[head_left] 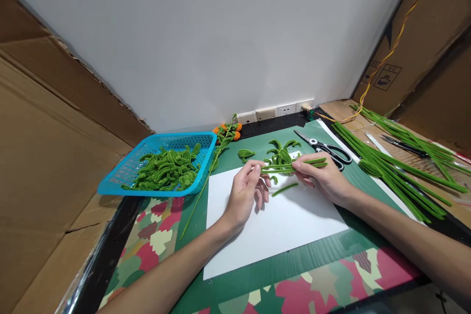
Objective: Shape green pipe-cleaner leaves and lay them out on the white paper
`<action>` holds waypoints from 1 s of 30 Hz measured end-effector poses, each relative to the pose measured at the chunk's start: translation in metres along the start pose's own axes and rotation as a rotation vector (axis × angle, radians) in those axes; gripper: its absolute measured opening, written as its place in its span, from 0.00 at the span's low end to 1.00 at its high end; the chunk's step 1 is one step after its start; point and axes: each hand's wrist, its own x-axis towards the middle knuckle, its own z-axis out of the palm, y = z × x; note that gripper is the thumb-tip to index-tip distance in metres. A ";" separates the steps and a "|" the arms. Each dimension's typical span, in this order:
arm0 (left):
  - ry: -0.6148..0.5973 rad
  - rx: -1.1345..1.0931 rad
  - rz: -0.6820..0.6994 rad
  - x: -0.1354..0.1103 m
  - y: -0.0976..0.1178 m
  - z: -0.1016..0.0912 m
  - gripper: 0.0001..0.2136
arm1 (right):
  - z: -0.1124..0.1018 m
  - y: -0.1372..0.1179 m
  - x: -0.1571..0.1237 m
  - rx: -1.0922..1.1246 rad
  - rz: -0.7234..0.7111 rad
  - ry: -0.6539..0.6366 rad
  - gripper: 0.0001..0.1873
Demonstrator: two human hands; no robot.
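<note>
Green pipe cleaners (277, 169) stretch between my two hands, just above a white sheet (257, 235). My left hand (248, 184) pinches their left end between thumb and forefinger, its other fingers curled loosely. At the other side my right hand (320, 174) grips them near the middle, and short ends stick out past its fingers. Behind the hands lies a small cluster of looped green leaves (283, 154). A short cut piece of pipe cleaner (285, 189) rests on the sheet below, with a little curled bit (274, 180) close to it.
Left stands a blue basket (158, 138) heaped with green leaf shapes (169, 169). Beside it lies a stem with orange flowers (235, 135). Scissors (324, 147) are behind my right hand. Long green pipe cleaners (390, 167) and black-handled tweezers (405, 145) lie right. Cardboard walls flank the table.
</note>
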 end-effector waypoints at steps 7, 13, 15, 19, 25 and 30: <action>0.135 0.050 0.109 0.001 0.003 0.002 0.18 | 0.002 -0.001 0.001 0.146 0.057 0.058 0.17; 0.192 0.034 0.112 0.004 -0.001 0.000 0.18 | -0.001 -0.002 0.000 0.102 0.024 0.045 0.17; 0.207 0.025 0.100 0.005 -0.003 -0.001 0.18 | -0.001 -0.002 0.000 0.071 0.015 0.034 0.17; 0.216 0.014 0.104 0.005 -0.003 -0.003 0.17 | 0.000 -0.001 0.000 0.030 0.014 0.025 0.19; 0.203 -0.014 0.123 0.004 -0.005 -0.003 0.15 | 0.001 -0.002 0.001 0.035 0.013 0.030 0.20; 0.211 -0.016 0.123 0.004 -0.005 -0.003 0.15 | 0.001 -0.001 0.000 0.025 0.026 0.025 0.19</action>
